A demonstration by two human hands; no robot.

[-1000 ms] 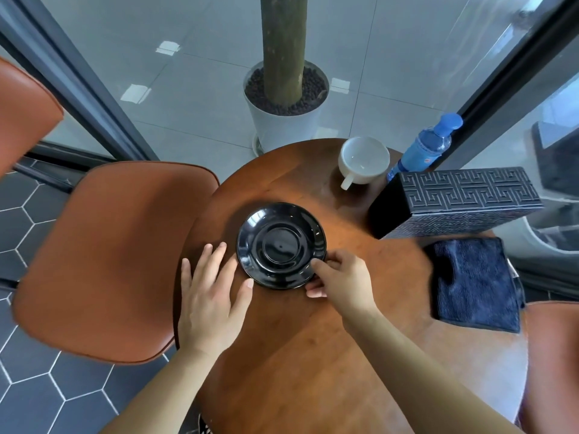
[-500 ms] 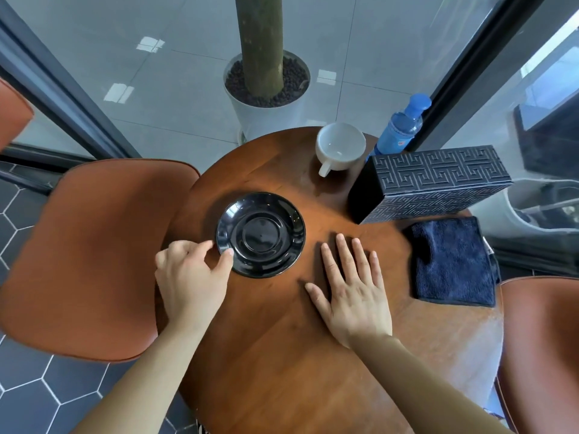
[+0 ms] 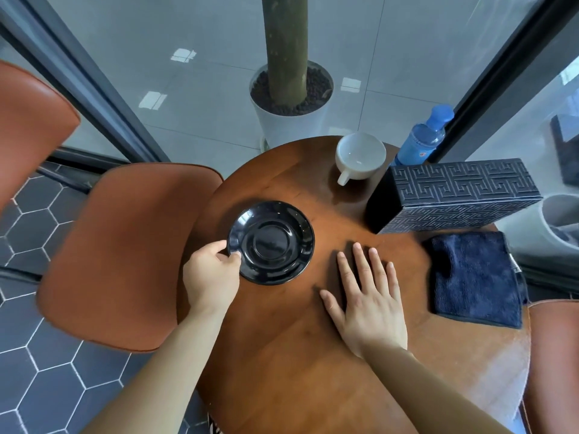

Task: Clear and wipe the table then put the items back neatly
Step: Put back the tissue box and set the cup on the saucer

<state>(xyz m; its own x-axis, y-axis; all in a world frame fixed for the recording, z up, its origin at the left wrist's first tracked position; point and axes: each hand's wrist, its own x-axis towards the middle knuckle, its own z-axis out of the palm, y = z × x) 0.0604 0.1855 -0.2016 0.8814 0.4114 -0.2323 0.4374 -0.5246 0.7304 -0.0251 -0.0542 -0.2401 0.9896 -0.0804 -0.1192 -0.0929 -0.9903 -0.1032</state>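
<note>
Half the bottle [image 3: 423,142] hides behind the box [image 3: 454,195]. Left hand [image 3: 211,277] pinches the saucer [image 3: 271,242] rim; right hand [image 3: 369,302] lies flat, fingers spread, holding nothing.

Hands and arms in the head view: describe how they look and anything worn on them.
Both hands, the left hand and the right hand, are bare: no gloves, rings, watch or bracelet show. Both forearms are bare too, with no sleeve reaching down into the picture. The fingernails are short and unpainted. No markings show on either arm.
</note>
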